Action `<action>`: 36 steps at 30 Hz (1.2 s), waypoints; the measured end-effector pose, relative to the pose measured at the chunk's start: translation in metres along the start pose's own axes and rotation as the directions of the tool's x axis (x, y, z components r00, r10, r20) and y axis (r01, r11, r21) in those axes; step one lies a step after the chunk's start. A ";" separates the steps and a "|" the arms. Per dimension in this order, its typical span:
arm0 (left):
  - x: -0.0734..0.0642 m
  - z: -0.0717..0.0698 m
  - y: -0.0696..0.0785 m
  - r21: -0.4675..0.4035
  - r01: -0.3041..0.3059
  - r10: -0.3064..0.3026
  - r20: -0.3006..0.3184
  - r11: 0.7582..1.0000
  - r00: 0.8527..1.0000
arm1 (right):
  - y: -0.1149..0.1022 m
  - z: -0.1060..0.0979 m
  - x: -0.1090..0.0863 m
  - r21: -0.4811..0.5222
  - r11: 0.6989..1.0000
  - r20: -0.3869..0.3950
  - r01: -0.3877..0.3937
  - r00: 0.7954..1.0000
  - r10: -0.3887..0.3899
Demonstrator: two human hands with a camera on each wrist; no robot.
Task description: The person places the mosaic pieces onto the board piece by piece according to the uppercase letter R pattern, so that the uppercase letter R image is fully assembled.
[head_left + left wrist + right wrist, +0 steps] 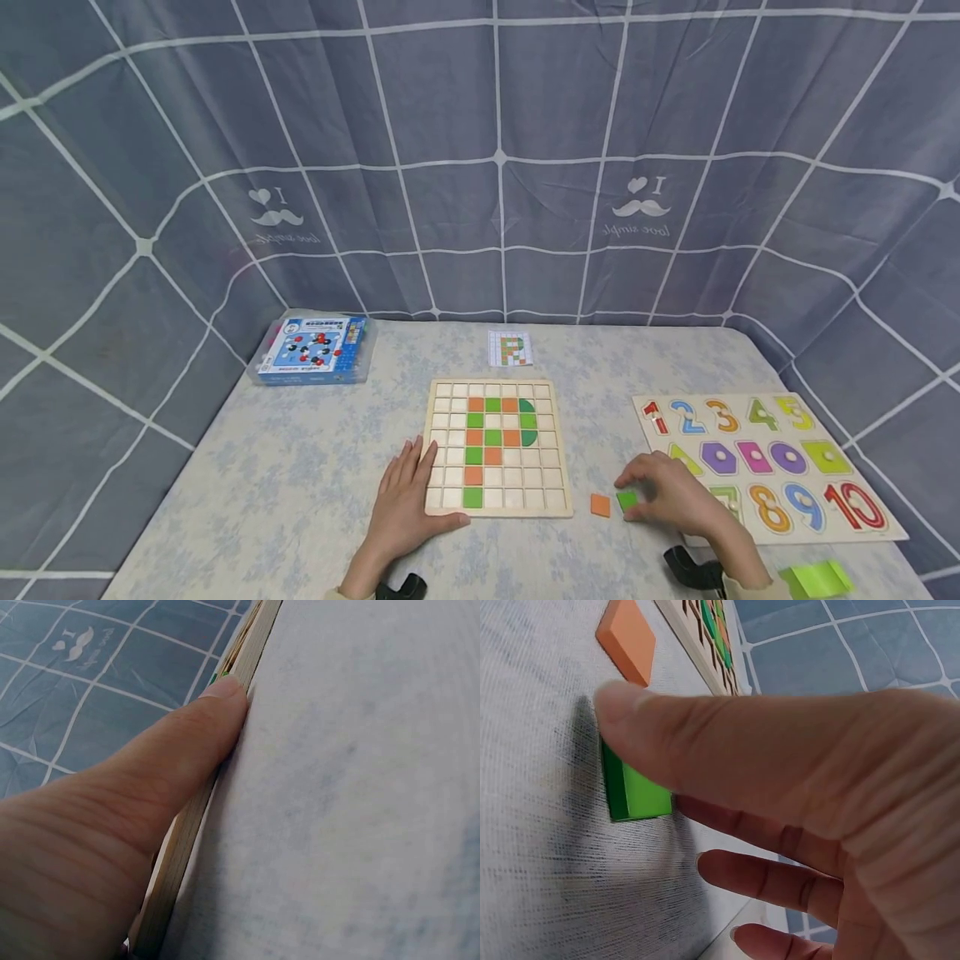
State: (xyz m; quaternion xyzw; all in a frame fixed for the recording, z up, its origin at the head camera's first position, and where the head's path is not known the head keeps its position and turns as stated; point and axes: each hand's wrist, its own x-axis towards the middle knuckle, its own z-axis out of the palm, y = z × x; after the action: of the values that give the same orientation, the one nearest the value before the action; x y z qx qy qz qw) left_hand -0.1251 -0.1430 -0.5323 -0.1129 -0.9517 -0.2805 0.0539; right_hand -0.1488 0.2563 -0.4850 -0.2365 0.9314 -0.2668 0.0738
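Observation:
A wooden grid board (525, 514) lies in front of me, with orange and green tiles forming a P shape in its squares. My left hand (405, 508) rests at its lower left corner, fingers along the left side and thumb (187, 742) against the near edge. To the right of the board, my right hand (671, 497) has thumb and index finger at opposite edges of a green square tile (626, 500), pinching it low at the tabletop. The thumb partly covers this tile in the right wrist view. Just left of it lies an orange square tile (600, 505).
A number and shape puzzle board (806, 537) lies to the right, partly under my right forearm. A pattern card (511, 348) sits behind the grid board. A boxed set (311, 348) stands at the back left, and a bright green piece (817, 578) at the front right.

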 end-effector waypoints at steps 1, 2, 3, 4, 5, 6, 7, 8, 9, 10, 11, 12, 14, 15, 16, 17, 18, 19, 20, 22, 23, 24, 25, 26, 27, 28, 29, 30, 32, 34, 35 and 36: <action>0.000 0.000 0.000 -0.002 0.000 0.000 0.000 1.000 1.000 | 0.000 0.000 0.000 -0.004 1.000 0.002 0.010 1.000 -0.010; 0.000 0.001 0.000 -0.002 -0.002 0.002 -0.003 1.000 1.000 | 0.000 0.000 0.000 -0.010 1.000 0.003 0.019 1.000 -0.019; 0.000 0.001 0.000 -0.002 -0.006 0.006 -0.007 1.000 1.000 | 0.000 0.000 0.000 -0.014 1.000 0.001 0.026 1.000 -0.026; -0.001 0.001 0.000 -0.002 -0.008 0.008 -0.009 1.000 1.000 | 0.000 0.000 0.000 -0.018 0.999 -0.001 0.030 1.000 -0.030; -0.001 0.001 0.000 -0.001 -0.010 0.010 -0.011 1.000 1.000 | 0.000 0.000 0.000 -0.024 0.999 -0.003 0.033 0.999 -0.033; -0.001 0.001 0.000 -0.002 -0.011 0.011 -0.012 1.000 1.000 | 0.001 0.001 0.000 -0.027 0.999 -0.006 0.034 0.999 -0.034; -0.001 0.001 0.000 -0.004 -0.011 0.010 -0.010 1.000 1.000 | 0.001 0.001 0.000 -0.028 0.999 -0.010 0.034 0.999 -0.034; -0.001 0.001 0.000 -0.004 -0.011 0.011 -0.009 1.000 1.000 | 0.001 0.001 0.001 -0.028 0.999 -0.012 0.034 0.999 -0.035; -0.001 0.001 0.000 -0.007 -0.010 0.010 -0.007 1.000 1.000 | 0.002 0.001 0.001 -0.028 0.999 -0.014 0.034 0.999 -0.034; -0.001 0.001 0.000 -0.009 -0.005 0.005 -0.002 1.000 1.000 | 0.002 0.001 0.001 -0.028 0.999 -0.017 0.035 0.999 -0.036; -0.001 0.001 0.000 -0.011 -0.002 0.002 0.002 1.000 1.000 | 0.003 0.002 0.001 -0.029 0.999 -0.020 0.037 0.999 -0.038; -0.001 0.001 0.000 -0.014 -0.001 0.001 0.003 1.000 1.000 | 0.003 0.002 0.001 -0.029 0.999 -0.023 0.038 0.999 -0.038; -0.001 0.000 0.000 -0.015 -0.006 0.006 -0.002 1.000 1.000 | 0.004 0.002 0.002 -0.035 0.999 -0.029 0.041 0.999 -0.042; -0.001 0.000 0.000 -0.016 -0.008 0.008 -0.004 1.000 1.000 | 0.004 0.002 0.002 -0.038 0.998 -0.034 0.040 0.999 -0.042; -0.001 0.000 0.001 -0.014 -0.009 0.009 -0.004 1.000 1.000 | 0.004 0.002 0.002 -0.043 0.998 -0.039 0.039 0.998 -0.041; -0.001 0.000 0.001 -0.012 -0.012 0.011 -0.007 1.000 1.000 | 0.003 0.002 0.003 -0.049 0.998 -0.042 0.038 0.998 -0.040; -0.001 0.000 0.001 -0.009 -0.013 0.013 -0.008 1.000 1.000 | 0.003 0.002 0.004 -0.051 0.998 -0.044 0.035 0.998 -0.037; -0.001 0.000 0.001 -0.006 -0.014 0.014 -0.008 1.000 1.000 | 0.003 0.002 0.004 -0.053 0.998 -0.045 0.032 0.998 -0.035; -0.001 -0.001 0.001 -0.005 -0.011 0.011 -0.004 1.000 1.000 | 0.002 0.001 0.005 -0.056 0.998 -0.045 0.029 0.998 -0.031; 0.000 -0.001 0.001 0.001 -0.009 0.009 0.001 1.000 1.000 | 0.002 0.001 0.005 -0.062 0.998 -0.046 0.021 0.999 -0.024; 0.000 -0.001 0.001 0.000 -0.008 0.008 0.002 1.000 1.000 | 0.001 0.001 0.005 -0.064 0.998 -0.046 0.017 0.999 -0.020; 0.000 -0.001 0.001 0.000 -0.007 0.007 0.004 1.000 1.000 | 0.001 0.001 0.005 -0.065 0.998 -0.048 0.012 0.999 -0.015; 0.000 -0.001 0.001 0.000 -0.006 0.006 0.004 1.000 1.000 | 0.001 0.001 0.005 -0.068 0.998 -0.052 0.006 0.999 -0.010; 0.000 -0.001 0.001 0.001 -0.006 0.006 0.004 1.000 1.000 | 0.000 0.002 0.005 -0.067 0.998 -0.055 0.000 0.998 -0.003; 0.000 -0.001 0.001 0.001 -0.006 0.006 0.002 1.000 1.000 | 0.000 0.002 0.005 -0.065 0.998 -0.061 -0.013 0.998 0.010; 0.000 -0.001 0.001 0.000 -0.006 0.006 0.001 1.000 1.000 | -0.001 0.003 0.004 -0.061 0.998 -0.065 -0.026 0.998 0.022; 0.000 -0.001 0.001 -0.001 -0.007 0.007 0.000 1.000 1.000 | -0.001 0.004 0.004 -0.055 0.998 -0.067 -0.043 0.997 0.039; 0.000 0.000 0.001 0.000 -0.007 0.007 0.000 1.000 1.000 | -0.002 0.005 0.004 -0.047 0.997 -0.067 -0.063 0.996 0.059; 0.000 0.000 0.001 0.003 -0.007 0.007 -0.001 1.000 1.000 | -0.004 0.007 0.003 -0.030 0.995 -0.063 -0.099 0.993 0.097; 0.000 0.000 0.000 0.000 -0.005 0.005 0.000 1.000 1.000 | -0.005 0.008 0.002 -0.017 0.992 -0.057 -0.128 0.990 0.127; 0.000 0.000 0.001 -0.003 -0.002 0.002 0.002 1.000 1.000 | -0.005 0.009 0.002 -0.011 0.990 -0.053 -0.138 0.989 0.137; -0.001 0.000 0.000 -0.003 -0.004 0.004 0.000 1.000 1.000 | -0.006 0.010 0.001 -0.003 0.990 -0.051 -0.141 0.989 0.141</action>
State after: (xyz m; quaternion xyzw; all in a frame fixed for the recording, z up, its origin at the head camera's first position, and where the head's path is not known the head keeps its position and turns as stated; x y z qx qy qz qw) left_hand -0.1243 -0.1431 -0.5320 -0.1149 -0.9511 -0.2816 0.0546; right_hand -0.1449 0.2472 -0.4901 -0.1635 0.9481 -0.2639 0.0683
